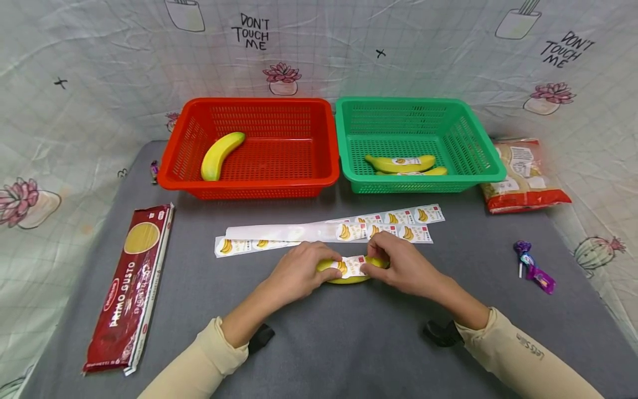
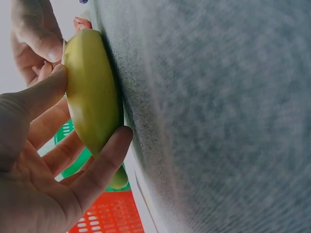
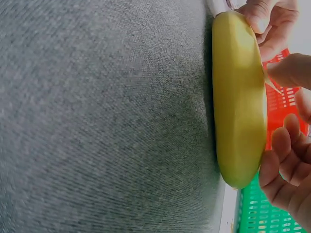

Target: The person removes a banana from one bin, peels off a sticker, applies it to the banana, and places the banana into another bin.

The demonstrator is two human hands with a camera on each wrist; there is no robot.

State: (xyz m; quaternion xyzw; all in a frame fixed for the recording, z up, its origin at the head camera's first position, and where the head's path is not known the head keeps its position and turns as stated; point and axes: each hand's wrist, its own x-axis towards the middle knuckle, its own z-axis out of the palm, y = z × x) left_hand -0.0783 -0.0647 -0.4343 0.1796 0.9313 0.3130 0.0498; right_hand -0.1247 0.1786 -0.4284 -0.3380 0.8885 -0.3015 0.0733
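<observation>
A yellow banana [image 1: 349,277] lies on the grey table cover [image 1: 349,343], held between both hands. My left hand [image 1: 311,270] curls round its left half; in the left wrist view the thumb [image 2: 46,92] and a finger [image 2: 109,155] clamp the banana [image 2: 92,102]. My right hand [image 1: 386,267] grips the right half, its thumb [image 3: 289,70] pressing down a white banana sticker [image 1: 353,266] that lies across the fruit's top. The right wrist view shows the banana [image 3: 238,97] on the cloth with curled fingers [image 3: 282,155] behind it.
Two sticker strips [image 1: 324,231] lie just beyond the hands. A red basket [image 1: 259,185] holds one banana [image 1: 219,155]; a green basket [image 1: 478,166] holds two stickered bananas [image 1: 401,164]. A spaghetti pack [image 1: 132,285] lies left, a noodle bag [image 1: 523,174] and a lollipop [image 1: 530,266] right.
</observation>
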